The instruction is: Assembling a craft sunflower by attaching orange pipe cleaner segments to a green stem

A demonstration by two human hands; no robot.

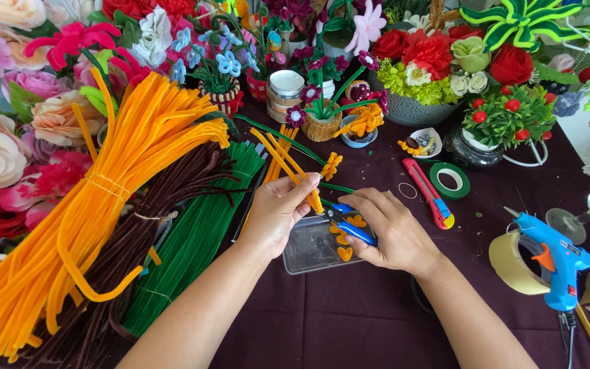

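Observation:
My left hand (276, 210) pinches a few orange pipe cleaners (283, 158) that slant up and to the left. My right hand (392, 231) grips blue-handled cutters (347, 220), their jaws at the lower end of the orange stems. Under both hands lies a clear plastic tray (308, 247) with several short orange curled pieces (344, 253) in it. A small orange pipe-cleaner flower on a green stem (330, 165) lies just behind my left hand.
Big bundles of orange (104, 184), brown (151, 212) and green (199, 232) pipe cleaners lie at left. A red utility knife (429, 194), green tape roll (451, 180), blue glue gun (553, 258) and tan tape roll (510, 263) sit at right. Flower pots crowd the back.

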